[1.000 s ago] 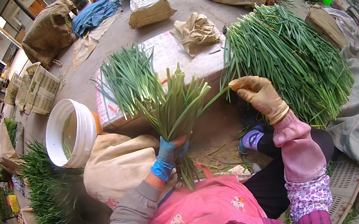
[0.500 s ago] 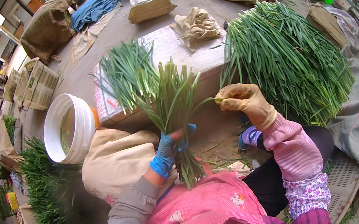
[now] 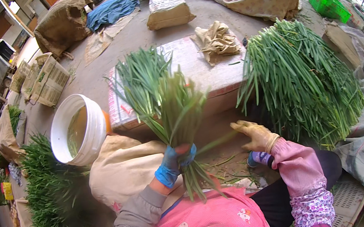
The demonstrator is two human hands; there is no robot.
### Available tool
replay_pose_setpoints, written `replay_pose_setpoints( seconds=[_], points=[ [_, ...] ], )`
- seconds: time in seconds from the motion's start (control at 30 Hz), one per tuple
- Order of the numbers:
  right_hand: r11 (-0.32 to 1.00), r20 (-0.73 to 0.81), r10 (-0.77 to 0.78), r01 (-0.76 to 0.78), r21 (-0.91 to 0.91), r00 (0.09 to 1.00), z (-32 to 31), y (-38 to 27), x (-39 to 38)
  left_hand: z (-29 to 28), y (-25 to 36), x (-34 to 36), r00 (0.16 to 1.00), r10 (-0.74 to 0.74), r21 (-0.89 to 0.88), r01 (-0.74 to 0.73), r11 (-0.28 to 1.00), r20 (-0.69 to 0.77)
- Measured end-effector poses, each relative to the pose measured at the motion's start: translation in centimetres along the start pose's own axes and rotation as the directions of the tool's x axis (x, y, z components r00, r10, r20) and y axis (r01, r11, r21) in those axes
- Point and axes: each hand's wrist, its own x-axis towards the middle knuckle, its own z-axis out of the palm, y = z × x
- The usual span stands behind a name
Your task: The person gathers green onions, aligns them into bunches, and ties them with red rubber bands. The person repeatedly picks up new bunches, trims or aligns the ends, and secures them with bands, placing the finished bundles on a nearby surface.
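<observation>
My left hand (image 3: 174, 162), in a blue glove, is closed around the middle of a bunch of garlic chives (image 3: 180, 109), held upright over my lap with its upper ends smeared by motion. A loose leaf (image 3: 216, 143) sticks out sideways from the bunch toward my right hand (image 3: 258, 135). That hand wears a stained, pale yellow glove. Its fingers are stretched out and apart, close to the leaf's tip, with nothing visibly held. Beyond the bunch, more chives (image 3: 141, 79) lie on a low, white-covered block (image 3: 182, 55).
A tall heap of chives (image 3: 302, 83) stands to the right, another dark green heap (image 3: 58, 206) to the left. A white bucket (image 3: 94, 133) with water stands left of the block. A crumpled cloth (image 3: 215, 41) lies on the block. Leaf scraps (image 3: 221, 163) litter the ground before me.
My right hand has opened from its pinch on a leaf and moved slightly lower. The leaf has swung down. My left hand still grips the bunch; the whole view has shifted a little.
</observation>
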Motion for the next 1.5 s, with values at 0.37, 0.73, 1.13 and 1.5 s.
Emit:
replay_pose_setpoints(
  seconds=[0.37,0.73,1.13,1.5],
  points=[
    [-0.121,-0.514,-0.001,0.510,0.852,0.858,-3.2,-8.9,1.1,5.0,-4.3,0.7,0.996,-0.065,0.236,0.076,0.969,-0.056],
    [-0.217,-0.414,0.159,0.441,0.871,0.896,-4.2,-8.3,0.7,5.8,-4.6,-0.3,0.964,-0.154,-0.452,0.240,0.859,0.218],
    [-0.102,-0.603,0.165,0.622,0.777,0.781,-9.1,-7.0,-3.2,5.2,-4.8,0.0,0.956,0.133,-0.508,-0.253,0.824,-0.260],
    [0.318,-0.509,0.159,0.444,0.838,0.846,-5.4,-8.6,-0.7,5.5,-5.6,0.6,0.884,0.261,-0.024,-0.293,0.956,-0.388]
  ],
)
